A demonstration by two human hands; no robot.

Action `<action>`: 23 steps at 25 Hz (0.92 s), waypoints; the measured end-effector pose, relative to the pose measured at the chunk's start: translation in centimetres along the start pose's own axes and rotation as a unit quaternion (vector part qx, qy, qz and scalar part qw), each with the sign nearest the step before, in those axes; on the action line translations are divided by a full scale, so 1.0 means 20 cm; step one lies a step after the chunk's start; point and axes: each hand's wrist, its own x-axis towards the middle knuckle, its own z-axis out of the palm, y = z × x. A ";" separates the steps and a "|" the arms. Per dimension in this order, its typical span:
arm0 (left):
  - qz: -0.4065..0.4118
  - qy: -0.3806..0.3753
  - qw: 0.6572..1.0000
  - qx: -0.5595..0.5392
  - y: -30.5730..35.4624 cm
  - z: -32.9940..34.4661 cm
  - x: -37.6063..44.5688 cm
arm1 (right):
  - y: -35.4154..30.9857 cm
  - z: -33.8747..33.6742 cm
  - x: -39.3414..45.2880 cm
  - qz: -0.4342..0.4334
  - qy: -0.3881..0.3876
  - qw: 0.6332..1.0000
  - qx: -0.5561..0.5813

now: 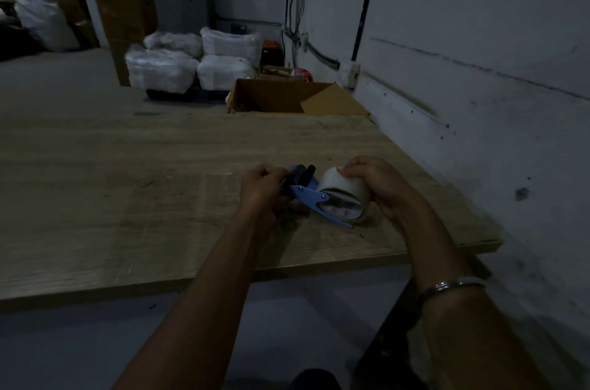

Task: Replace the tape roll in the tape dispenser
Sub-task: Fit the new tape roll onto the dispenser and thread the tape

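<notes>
The tape dispenser (308, 195), blue with a dark roller end, lies on the wooden desk (127, 185) near its right near corner, between the two hands. A clear tape roll (346, 195) sits at the dispenser's right end, its open core facing the camera, with the blue side plate lying across its near face. The left hand (263, 188) is closed around the dispenser's left, handle end. The right hand (376, 182) curls over the top and right side of the roll, fingertips pressing its far upper edge. A metal bangle (453, 286) circles the right wrist. Beyond the desk's far edge stands an open cardboard box (287, 97).
</notes>
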 end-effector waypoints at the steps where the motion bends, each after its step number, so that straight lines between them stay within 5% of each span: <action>1: 0.005 0.000 1.000 0.001 0.00 0.00 0.00 | 0.00 0.00 -0.01 0.003 -0.004 1.000 0.009; 6: -0.015 -0.013 0.998 -0.054 0.02 -0.01 0.00 | -0.01 0.00 -0.03 0.048 0.001 0.998 0.026; 11: 0.010 -0.062 0.998 -0.020 0.05 -0.02 -0.01 | 0.02 -0.02 -0.03 0.060 -0.111 0.978 -0.167; 15: -0.018 -0.079 0.996 -0.024 0.07 -0.03 -0.05 | 0.01 -0.01 -0.03 0.062 -0.126 0.969 -0.204; 23: -0.075 -0.069 0.993 -0.060 0.10 -0.06 -0.06 | 0.02 0.05 -0.07 0.135 -0.101 0.983 -0.078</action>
